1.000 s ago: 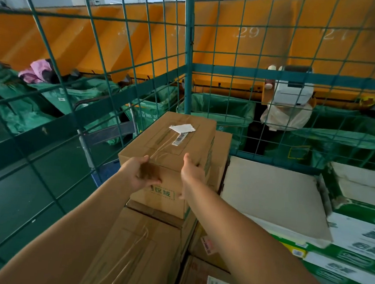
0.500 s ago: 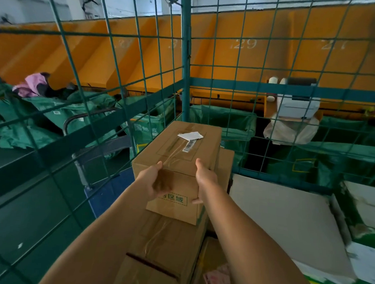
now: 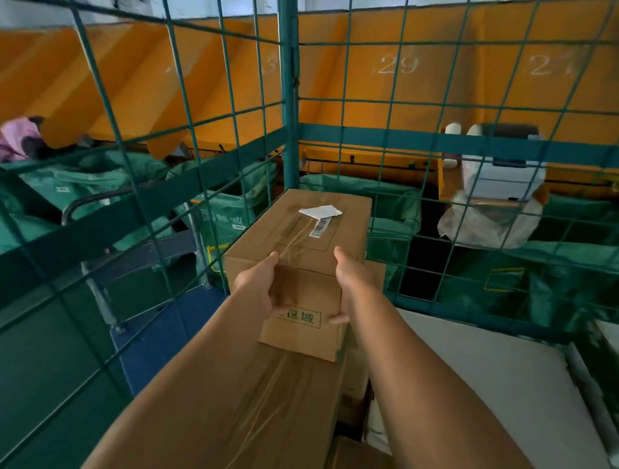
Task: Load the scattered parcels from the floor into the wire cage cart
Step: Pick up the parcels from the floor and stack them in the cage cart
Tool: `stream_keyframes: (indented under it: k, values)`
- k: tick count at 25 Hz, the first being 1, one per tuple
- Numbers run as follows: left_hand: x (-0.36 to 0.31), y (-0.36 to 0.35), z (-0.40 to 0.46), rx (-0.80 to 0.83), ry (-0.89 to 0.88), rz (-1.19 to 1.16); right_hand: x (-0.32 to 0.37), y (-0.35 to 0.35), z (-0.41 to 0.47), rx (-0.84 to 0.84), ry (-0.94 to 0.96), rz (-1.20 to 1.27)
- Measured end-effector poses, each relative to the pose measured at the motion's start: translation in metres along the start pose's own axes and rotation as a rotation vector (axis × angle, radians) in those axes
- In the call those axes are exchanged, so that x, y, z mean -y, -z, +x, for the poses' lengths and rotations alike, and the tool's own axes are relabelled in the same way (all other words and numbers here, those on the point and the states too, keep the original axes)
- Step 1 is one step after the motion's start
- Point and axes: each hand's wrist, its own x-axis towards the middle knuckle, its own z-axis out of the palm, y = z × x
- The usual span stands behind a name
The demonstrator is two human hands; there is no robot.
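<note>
We see two bare hands on one brown cardboard box [image 3: 300, 248]. The left hand [image 3: 257, 285] holds the near left corner, with its thumb up on the top edge and its fingers curled round onto the near face. The right hand [image 3: 352, 284] holds the near right corner the same way, fingertips on the near face. The box sits inside the green wire cage cart [image 3: 283, 98], in the far left corner, on top of a longer taped box [image 3: 279, 406]. It has one white paper slip [image 3: 320, 210] and one barcode sticker [image 3: 320, 227] on top. To the right lies one flat white box [image 3: 501, 391]. Outside the cage we count two painted numbers, with "29" [image 3: 398, 64] the clear one, and one white printer [image 3: 500, 166].
</note>
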Motion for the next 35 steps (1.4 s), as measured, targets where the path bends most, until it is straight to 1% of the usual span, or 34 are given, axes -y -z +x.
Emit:
stream_keyframes:
  k: [3,6,9,11,13,15,18,21,24,26,28,31,33,35]
  values:
    - [-0.004,-0.006,0.007,-0.013,0.028,-0.041,0.001,0.0,0.006,-0.032,0.024,0.014]
    - [-0.003,-0.003,0.0,0.023,0.04,-0.005,-0.004,0.0,0.006,-0.031,0.054,0.011]
    - [-0.008,0.004,0.003,0.066,0.055,-0.025,-0.016,-0.006,0.001,-0.109,0.126,-0.015]
    - [-0.01,-0.001,0.01,0.047,0.064,-0.061,-0.015,-0.006,0.006,-0.164,0.165,-0.047]
    - [-0.01,-0.01,0.014,0.017,0.076,-0.085,-0.003,-0.001,0.014,-0.12,0.153,-0.055]
    - [-0.008,-0.023,0.021,0.026,0.044,-0.121,0.01,0.002,0.03,-0.043,0.118,-0.105]
    - [-0.011,-0.032,0.037,-0.02,0.023,-0.135,0.018,0.002,0.052,-0.051,0.085,-0.112]
    - [-0.015,-0.036,0.043,-0.033,0.024,-0.141,0.022,0.002,0.062,-0.07,0.089,-0.106]
    - [-0.016,-0.036,0.033,0.016,0.054,-0.121,0.022,0.003,0.061,-0.081,0.101,-0.108]
    - [-0.016,-0.029,0.028,0.04,0.057,-0.058,0.022,0.001,0.057,-0.105,0.111,-0.099]
    - [-0.012,-0.02,0.026,0.079,0.001,0.101,0.024,-0.001,0.052,-0.102,0.125,-0.097]
    - [0.004,0.007,0.02,-0.054,-0.161,0.332,0.024,0.0,0.034,-0.112,0.12,0.013]
    - [0.02,0.03,0.006,-0.102,-0.2,0.382,0.016,0.002,0.017,-0.104,0.146,0.036]
    - [0.033,0.052,-0.013,-0.127,-0.205,0.432,0.002,0.009,-0.001,-0.081,0.224,0.041]
